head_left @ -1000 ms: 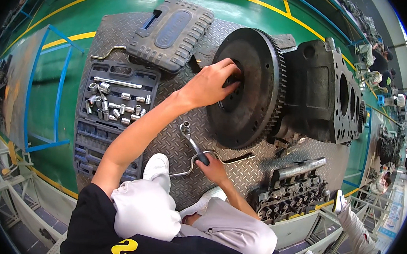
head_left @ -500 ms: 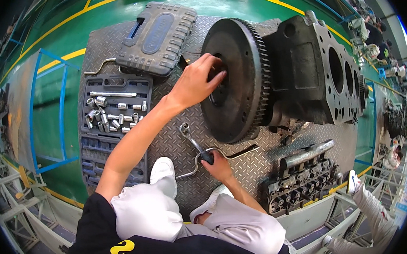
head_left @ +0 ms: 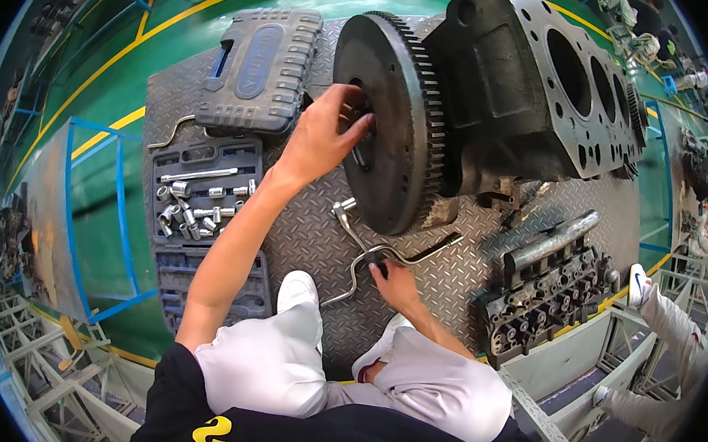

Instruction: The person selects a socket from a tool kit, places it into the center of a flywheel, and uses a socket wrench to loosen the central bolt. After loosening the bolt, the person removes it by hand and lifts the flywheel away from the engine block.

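My left hand [head_left: 319, 135] reaches to the middle of a large dark flywheel [head_left: 378, 173] with a toothed rim. Its fingers and thumb curl in at the hub, and what they hold there is hidden. The flywheel is attached to an engine block [head_left: 497, 91] lying with its cylinder bores facing right. Low in front, my right hand [head_left: 397, 287] is closed on the dark handle of a ratchet wrench [head_left: 356, 236]. That ratchet lies across a bent crank-shaped speed brace [head_left: 353, 283] on the metal plate.
To the left lie an opened socket case [head_left: 210, 147] with several loose chrome sockets and a closed grey tool case [head_left: 257, 72]. At the right sits a cylinder head [head_left: 543, 302]. My shoes rest on the patterned steel plate [head_left: 442, 269]. Another person's legs [head_left: 668, 354] show at far right.
The view has shifted slightly. The ratchet's head has swung nearer the flywheel, its handle down on the brace. My left hand stays at the hub, with its fingers shifted a little.
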`<act>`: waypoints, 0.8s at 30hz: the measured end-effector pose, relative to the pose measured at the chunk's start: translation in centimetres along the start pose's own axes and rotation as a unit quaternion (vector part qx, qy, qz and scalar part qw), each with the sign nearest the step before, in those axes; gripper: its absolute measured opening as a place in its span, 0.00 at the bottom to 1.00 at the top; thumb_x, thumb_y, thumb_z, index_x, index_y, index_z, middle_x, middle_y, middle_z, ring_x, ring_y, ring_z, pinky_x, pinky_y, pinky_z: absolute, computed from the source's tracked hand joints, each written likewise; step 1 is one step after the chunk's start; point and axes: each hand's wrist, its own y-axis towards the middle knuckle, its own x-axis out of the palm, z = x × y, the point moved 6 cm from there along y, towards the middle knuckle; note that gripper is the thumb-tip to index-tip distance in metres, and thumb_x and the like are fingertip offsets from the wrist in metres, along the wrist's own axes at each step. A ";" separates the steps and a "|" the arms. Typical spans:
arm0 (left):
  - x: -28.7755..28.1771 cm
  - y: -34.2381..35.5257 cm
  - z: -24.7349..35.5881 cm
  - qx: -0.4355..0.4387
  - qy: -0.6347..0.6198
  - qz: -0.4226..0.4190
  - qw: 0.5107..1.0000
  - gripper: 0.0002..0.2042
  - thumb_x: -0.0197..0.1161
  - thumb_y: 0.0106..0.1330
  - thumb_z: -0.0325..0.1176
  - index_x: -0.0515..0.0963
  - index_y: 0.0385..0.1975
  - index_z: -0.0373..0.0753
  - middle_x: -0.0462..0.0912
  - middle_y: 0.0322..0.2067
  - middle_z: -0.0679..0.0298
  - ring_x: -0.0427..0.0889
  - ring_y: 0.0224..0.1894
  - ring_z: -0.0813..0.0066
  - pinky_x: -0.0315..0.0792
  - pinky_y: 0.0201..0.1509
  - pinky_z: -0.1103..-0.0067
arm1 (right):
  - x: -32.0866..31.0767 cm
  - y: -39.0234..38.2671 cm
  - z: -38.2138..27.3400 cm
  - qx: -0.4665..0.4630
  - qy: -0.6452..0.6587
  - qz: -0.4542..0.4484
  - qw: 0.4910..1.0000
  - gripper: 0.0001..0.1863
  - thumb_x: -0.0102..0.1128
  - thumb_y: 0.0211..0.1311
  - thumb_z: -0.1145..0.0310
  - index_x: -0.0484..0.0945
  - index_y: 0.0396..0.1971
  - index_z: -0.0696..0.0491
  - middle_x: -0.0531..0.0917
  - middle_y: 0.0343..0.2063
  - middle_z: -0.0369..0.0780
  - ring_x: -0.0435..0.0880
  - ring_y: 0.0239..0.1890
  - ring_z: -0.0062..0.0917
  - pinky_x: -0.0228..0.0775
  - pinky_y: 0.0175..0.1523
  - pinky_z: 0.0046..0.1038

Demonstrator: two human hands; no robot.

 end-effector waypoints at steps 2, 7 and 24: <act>0.0 -0.4 0.1 0.032 -0.022 -0.020 0.999 0.10 0.62 0.66 0.25 0.76 0.45 0.30 0.84 0.35 0.51 0.85 0.34 0.64 0.77 0.40 0.73 | -0.9 -0.2 -0.4 -0.027 0.047 0.040 0.998 0.26 0.53 0.67 0.47 0.77 0.36 0.60 0.83 0.30 0.56 0.83 0.34 0.55 0.74 0.43 0.51; -0.4 -0.2 -0.7 0.008 0.005 0.008 1.000 0.09 0.63 0.65 0.32 0.78 0.35 0.30 0.83 0.27 0.49 0.85 0.33 0.52 0.76 0.36 0.68 | -5.3 0.2 -2.6 -0.014 0.074 0.049 0.996 0.26 0.67 0.58 0.60 0.70 0.49 0.61 0.76 0.49 0.56 0.78 0.48 0.54 0.74 0.50 0.43; 0.3 -15.9 -19.9 -0.273 0.199 -0.176 0.925 0.13 0.61 0.59 0.36 0.79 0.32 0.30 0.83 0.35 0.41 0.82 0.41 0.41 0.76 0.46 0.54 | -16.8 -2.8 -9.4 -0.210 0.209 0.223 0.929 0.45 0.72 0.53 0.67 0.51 0.65 0.60 0.62 0.58 0.49 0.72 0.54 0.33 0.68 0.54 0.33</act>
